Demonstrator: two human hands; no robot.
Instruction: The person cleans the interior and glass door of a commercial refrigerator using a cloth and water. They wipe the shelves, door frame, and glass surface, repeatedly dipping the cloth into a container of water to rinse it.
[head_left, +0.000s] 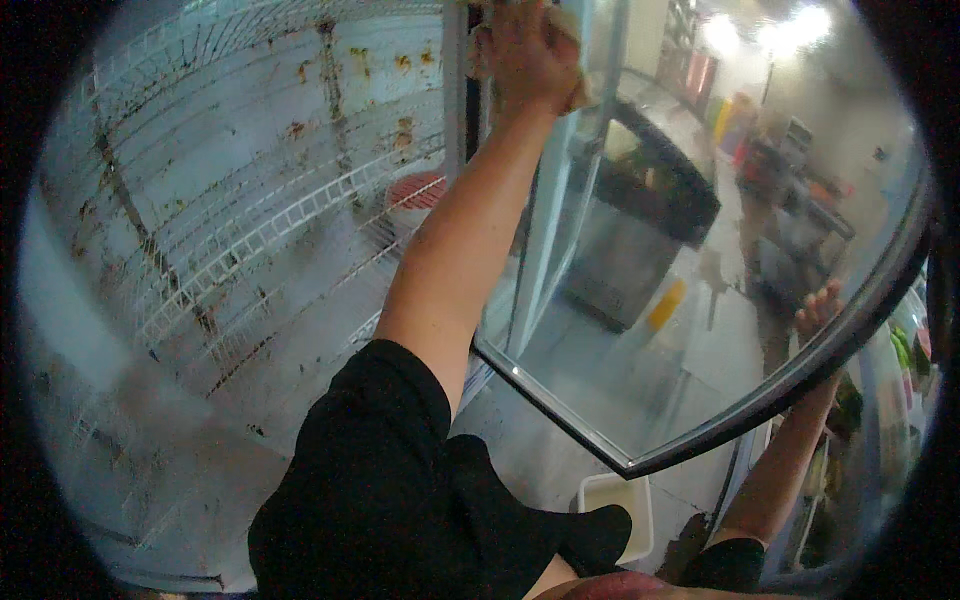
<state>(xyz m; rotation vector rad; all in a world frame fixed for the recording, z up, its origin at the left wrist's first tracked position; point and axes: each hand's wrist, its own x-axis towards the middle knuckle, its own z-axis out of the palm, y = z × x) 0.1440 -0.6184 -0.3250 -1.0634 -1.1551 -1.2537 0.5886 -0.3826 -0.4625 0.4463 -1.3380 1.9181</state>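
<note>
My left hand (529, 56) is raised at the top of the view, gripping a pale yellowish cloth (576, 94) against the upright frame (551, 247) of a glass-fronted cooler. The fingers are partly blurred. An open glass door (675, 375) with a dark edge stands in front of me on the right. Behind its pane, near the dark edge, is my right hand (817, 309), seen through the glass with its fingers apart. It appears to rest against the door's far side. To the left, white wire shelves (285, 217) cross the cooler's rust-stained inside.
A red round slatted item (415, 190) sits behind a shelf. On the floor below the door's corner stands a white plastic tub (637, 517). Packed goods (904, 345) line the far right. Through the pane appear a grey cabinet (622, 262) and a yellow object (666, 304).
</note>
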